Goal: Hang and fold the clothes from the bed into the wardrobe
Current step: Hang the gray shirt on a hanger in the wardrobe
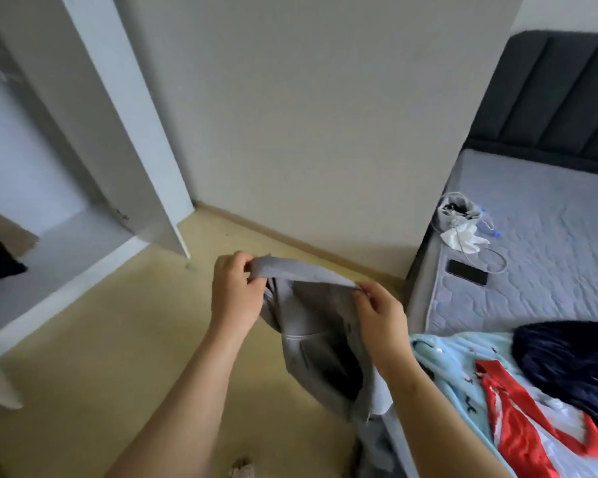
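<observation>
A grey garment (321, 343) hangs crumpled above the floor, its top edge stretched taut, beside the bed (532, 243).

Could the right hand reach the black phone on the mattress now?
Probably not yet: the right hand is busy pinching the grey garment, though the way to the phone looks free.

Floor (94, 357) open toward wardrobe (66, 236); bed (532, 253) blocks right.

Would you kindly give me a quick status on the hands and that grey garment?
Left grip and right grip both pinch grey garment at top edge, hanging over floor. Clothes pile on bed. Wardrobe open, nothing seen in the way.
</observation>
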Available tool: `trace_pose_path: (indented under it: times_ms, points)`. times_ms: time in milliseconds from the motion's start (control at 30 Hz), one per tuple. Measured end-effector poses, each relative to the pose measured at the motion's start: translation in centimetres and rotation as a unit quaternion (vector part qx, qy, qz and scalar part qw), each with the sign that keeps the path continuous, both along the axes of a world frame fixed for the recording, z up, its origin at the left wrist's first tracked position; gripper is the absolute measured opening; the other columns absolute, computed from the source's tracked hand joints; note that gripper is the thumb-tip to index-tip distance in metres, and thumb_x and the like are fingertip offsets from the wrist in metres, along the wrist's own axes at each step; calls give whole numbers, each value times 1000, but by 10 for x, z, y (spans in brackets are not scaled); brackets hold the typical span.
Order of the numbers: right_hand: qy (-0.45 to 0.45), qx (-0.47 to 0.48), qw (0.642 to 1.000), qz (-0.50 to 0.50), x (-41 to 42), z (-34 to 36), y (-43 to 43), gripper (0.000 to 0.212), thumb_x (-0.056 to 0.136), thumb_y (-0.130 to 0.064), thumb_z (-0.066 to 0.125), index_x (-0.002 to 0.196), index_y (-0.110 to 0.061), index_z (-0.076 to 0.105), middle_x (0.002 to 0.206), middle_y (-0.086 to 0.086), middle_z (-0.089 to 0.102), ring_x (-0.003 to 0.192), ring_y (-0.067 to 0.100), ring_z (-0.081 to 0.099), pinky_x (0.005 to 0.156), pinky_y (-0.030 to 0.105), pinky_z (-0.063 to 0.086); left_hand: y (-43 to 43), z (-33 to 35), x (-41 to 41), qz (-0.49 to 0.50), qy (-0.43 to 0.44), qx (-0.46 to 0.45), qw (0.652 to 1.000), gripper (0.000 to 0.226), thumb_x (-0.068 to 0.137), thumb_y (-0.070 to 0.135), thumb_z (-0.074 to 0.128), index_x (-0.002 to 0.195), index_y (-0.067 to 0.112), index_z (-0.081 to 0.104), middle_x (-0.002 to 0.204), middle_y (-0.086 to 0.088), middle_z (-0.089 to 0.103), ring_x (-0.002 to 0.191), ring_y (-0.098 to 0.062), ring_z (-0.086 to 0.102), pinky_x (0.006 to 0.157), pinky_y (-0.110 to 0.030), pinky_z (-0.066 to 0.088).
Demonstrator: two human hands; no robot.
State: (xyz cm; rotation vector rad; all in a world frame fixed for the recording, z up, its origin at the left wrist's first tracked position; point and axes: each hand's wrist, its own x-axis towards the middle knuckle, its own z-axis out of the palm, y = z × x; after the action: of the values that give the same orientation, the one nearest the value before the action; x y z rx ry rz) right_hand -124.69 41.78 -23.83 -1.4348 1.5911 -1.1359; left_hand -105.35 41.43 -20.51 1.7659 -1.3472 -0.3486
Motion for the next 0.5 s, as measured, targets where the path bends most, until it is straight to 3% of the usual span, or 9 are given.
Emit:
trace_pose_path:
  times_ms: [133,333,500]
  points:
    - [-8,-35,996,87,71,20,-26,15,93,-15,51,91,-26,62,84,-11,62,86,12,56,74,21,36,5,14,72,97,22,-26,995,11,82,0,57,83,10,52,82,-1,55,77,-20,48,59,-18,26]
    - [21,-61,984,166,183,40,-65,18,94,-21,50,104,-22,65,90,-9,62,89,12,56,76,22,37,9,27,181,192,10,-63,979,36,77,0,58,64,23,33,58,6,39,58,-20,35,52,-31,24]
    - [22,-90,978,188,279,55,-96,15,93,-22,51,86,-30,62,74,-22,59,71,0,54,60,15,38,9,39,276,209,-76,23,975,23,74,21,67,74,27,45,60,10,45,65,-22,48,52,-27,30]
